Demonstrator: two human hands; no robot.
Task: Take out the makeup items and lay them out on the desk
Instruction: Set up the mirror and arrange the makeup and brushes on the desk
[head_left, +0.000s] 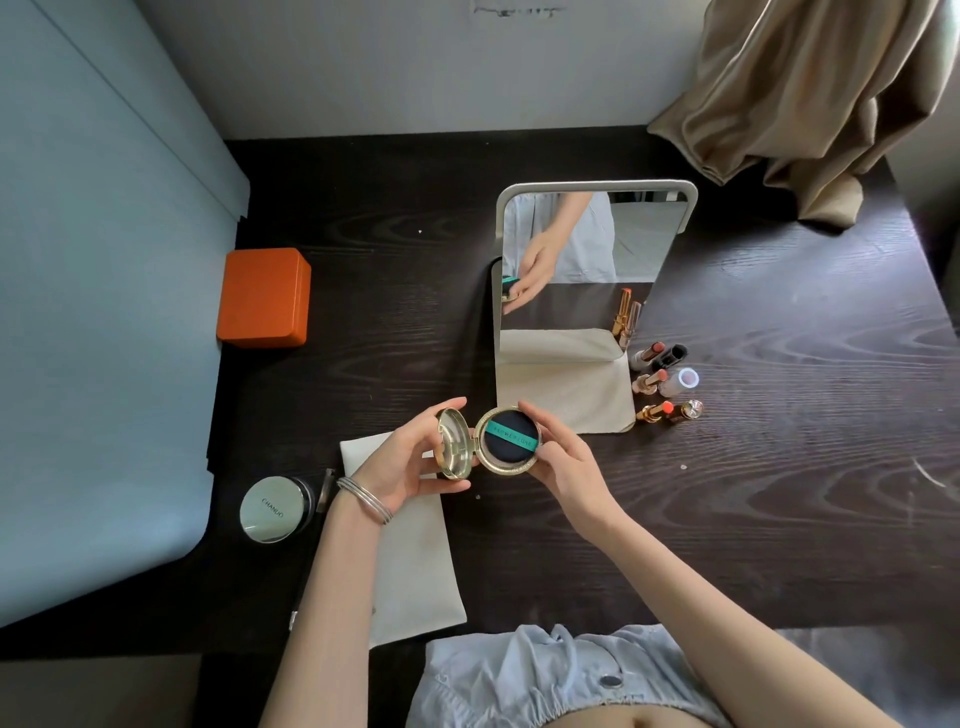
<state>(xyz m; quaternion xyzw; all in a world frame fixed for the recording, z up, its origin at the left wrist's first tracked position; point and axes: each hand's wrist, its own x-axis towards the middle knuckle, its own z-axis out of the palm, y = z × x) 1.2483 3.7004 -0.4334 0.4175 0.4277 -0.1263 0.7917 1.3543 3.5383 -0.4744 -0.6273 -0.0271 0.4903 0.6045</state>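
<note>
Soft daylight, sharp focus, wide-angle bending at the edges.

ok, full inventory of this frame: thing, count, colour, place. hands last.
desk: 1, dark wood grain, under everything
gold compact: 1, open, black puff with teal band, held above desk centre
round jar: 1, silver lid, near left
orange box: 1, far left
mirror: 1, white frame, upright at centre
cream pouches: 2, one under left forearm, one at mirror base
lipsticks: several with loose caps, gold and orange-red, right of mirror; exact count unclear
beige cloth: 1, far right corner
bangles: silver, left wrist
left hand: grip on compact lid
right hand: grip on compact base
</note>
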